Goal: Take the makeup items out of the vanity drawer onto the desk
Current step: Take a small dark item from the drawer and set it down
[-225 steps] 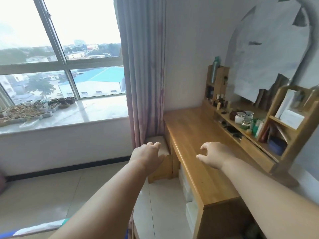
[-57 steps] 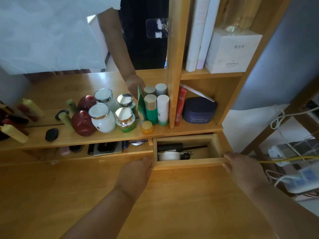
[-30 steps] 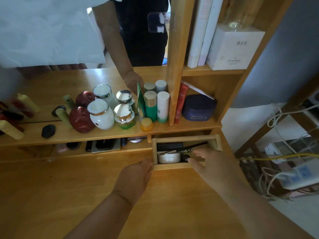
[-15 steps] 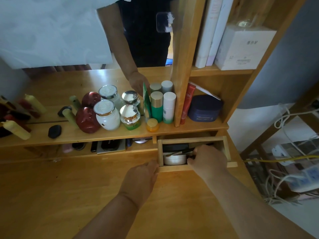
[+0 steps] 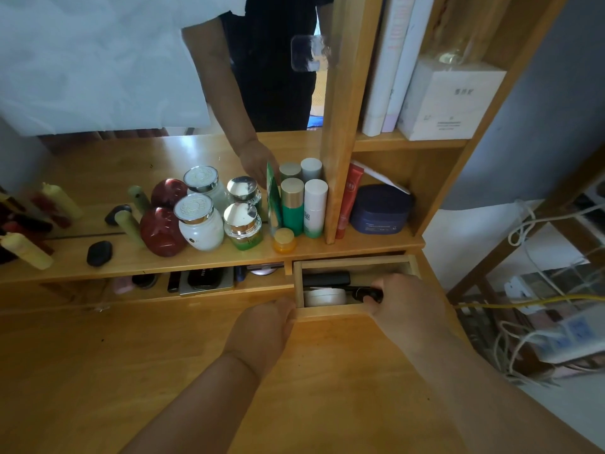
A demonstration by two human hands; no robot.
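Bare wooden table [image 5: 163, 371] up front, nothing from the drawer on it yet. Left hand [image 5: 262, 326] rests at the front-left corner of the small open wooden drawer [image 5: 330, 312], fingers curled toward the front board – gripping or just touching, can't tell. Right hand [image 5: 402, 306] reaches in over the right side, fingers [image 5: 376, 291] pinched on a slim black makeup stick [image 5: 358, 289] lying across a round white compact [image 5: 324, 296]; a black rectangular case [image 5: 325, 277] sits behind. Risks, imo: the stick's thin and slippery, could slide out on the lift and drop back in. It may drag the compact w/ it. Drawer's shallow, under the shelf edge, so knuckles could catch. Beyond, the small orange jar [image 5: 284, 239] sits near the shelf lip; a bump might tip it off.
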